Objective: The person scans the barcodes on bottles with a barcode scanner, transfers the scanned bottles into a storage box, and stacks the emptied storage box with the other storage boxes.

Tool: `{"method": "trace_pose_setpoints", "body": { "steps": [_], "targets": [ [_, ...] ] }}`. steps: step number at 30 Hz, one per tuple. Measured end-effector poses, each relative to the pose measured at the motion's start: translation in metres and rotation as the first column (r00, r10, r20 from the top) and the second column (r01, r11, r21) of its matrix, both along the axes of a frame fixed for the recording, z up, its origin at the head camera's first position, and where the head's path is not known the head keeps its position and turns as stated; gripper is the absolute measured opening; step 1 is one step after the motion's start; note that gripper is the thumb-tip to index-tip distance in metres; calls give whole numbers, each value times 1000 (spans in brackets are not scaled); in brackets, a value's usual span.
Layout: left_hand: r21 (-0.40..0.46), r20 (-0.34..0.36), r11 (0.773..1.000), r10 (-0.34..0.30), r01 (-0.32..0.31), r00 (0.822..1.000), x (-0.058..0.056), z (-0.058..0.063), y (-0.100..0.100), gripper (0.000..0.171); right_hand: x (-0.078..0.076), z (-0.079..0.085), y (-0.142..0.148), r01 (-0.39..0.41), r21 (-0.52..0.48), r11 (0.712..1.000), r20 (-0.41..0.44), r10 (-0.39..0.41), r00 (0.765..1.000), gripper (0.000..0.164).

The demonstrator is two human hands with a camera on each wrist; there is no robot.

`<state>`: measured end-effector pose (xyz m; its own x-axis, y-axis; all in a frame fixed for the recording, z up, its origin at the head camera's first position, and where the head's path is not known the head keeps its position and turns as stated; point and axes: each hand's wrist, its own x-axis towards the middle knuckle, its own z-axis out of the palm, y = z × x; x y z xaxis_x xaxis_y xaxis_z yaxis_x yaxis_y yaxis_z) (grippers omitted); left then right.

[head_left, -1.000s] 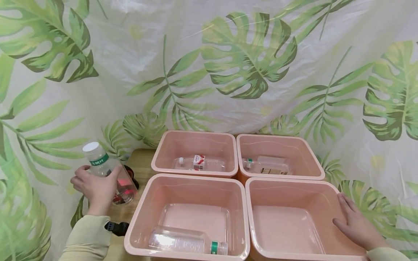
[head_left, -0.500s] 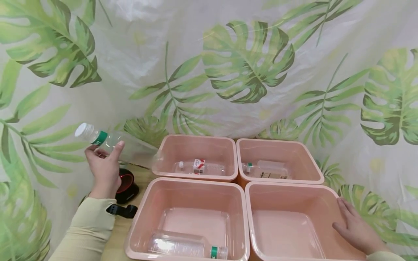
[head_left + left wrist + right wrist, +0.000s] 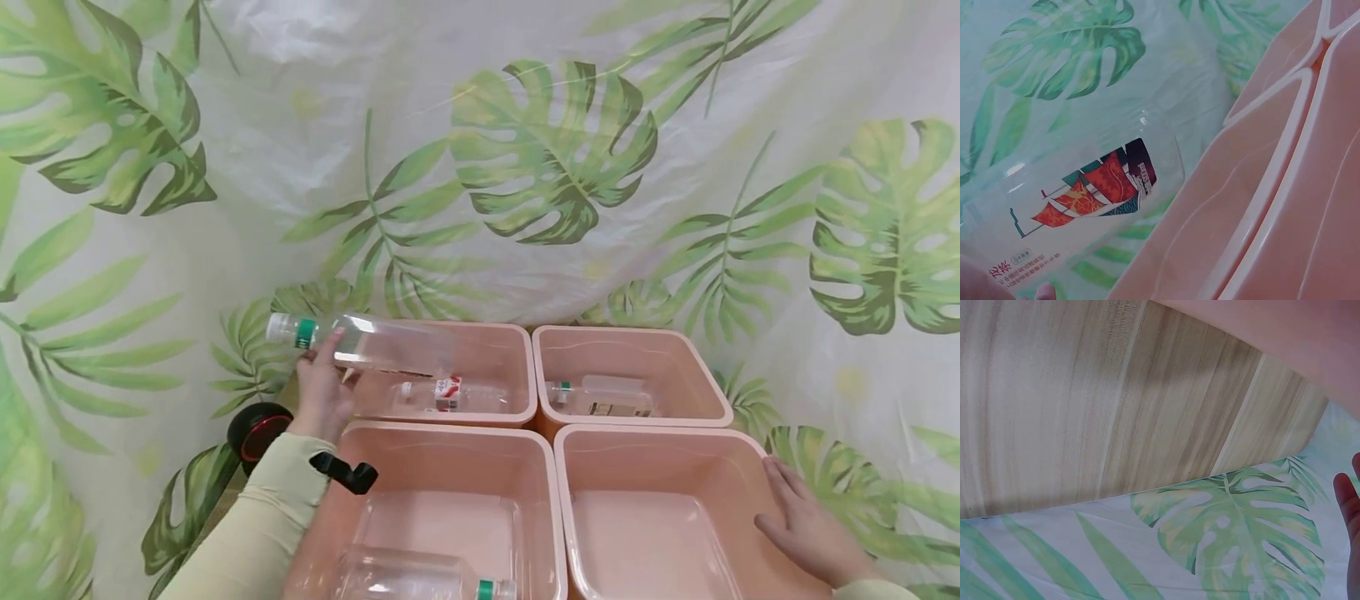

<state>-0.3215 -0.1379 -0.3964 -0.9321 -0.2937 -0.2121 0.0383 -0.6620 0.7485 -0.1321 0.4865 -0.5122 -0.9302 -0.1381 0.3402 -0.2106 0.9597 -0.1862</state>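
My left hand (image 3: pixel 322 392) grips a clear plastic bottle (image 3: pixel 393 346) with a green neck band and a whitish cap. Held almost level, the bottle lies with its cap to the left and its base over the back left pink bin (image 3: pixel 534 375). The left wrist view shows a colourful picture on the bottle's side (image 3: pixel 1091 194). My right hand (image 3: pixel 806 533) rests with straight fingers at the right rim of the front right bin (image 3: pixel 667 432); its fingers (image 3: pixel 1349 506) show at the edge of the right wrist view.
A bottle with a red-and-white label (image 3: pixel 448 393) lies in the back left bin. Another bottle (image 3: pixel 618 396) lies in the back right bin (image 3: pixel 630 331), and one more (image 3: pixel 405 575) in the front left bin (image 3: pixel 457 427). A round black device (image 3: pixel 255 433) stands left of the bins.
My left hand has lifted the bottle from the left and carried it rightward to the back left bin, tipping it from leaning to nearly level. My right hand stays at the bin's rim.
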Motion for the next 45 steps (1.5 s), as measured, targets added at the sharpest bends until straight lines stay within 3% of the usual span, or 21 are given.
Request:
{"method": "trace_pose_setpoints", "body": {
  "steps": [8,16,25,33,37,45],
  "targets": [
    [5,11,988,-157,157,988,-7,-9,52,53,1,-3,-2,-15,-40,999,-1,15,1000,88],
    [-25,58,975,-217,219,974,-11,-13,109,49,3,-4,-3,13,-21,1000,1,-13,1000,88],
    [29,49,963,-269,268,962,-3,-20,168,62,-2,-5,-1,-33,-35,999,-23,32,999,89],
    [5,79,924,-381,382,921,11,-31,208,84,-4,1,-1,-9,-24,1000,14,10,1000,88],
    [24,91,924,-383,382,919,14,-37,226,86,-5,5,-3,4,-35,999,71,-2,998,86],
    [-3,104,930,-364,367,926,22,-37,257,79,-5,7,-4,4,-40,999,69,-1,998,86]
  ]
}}
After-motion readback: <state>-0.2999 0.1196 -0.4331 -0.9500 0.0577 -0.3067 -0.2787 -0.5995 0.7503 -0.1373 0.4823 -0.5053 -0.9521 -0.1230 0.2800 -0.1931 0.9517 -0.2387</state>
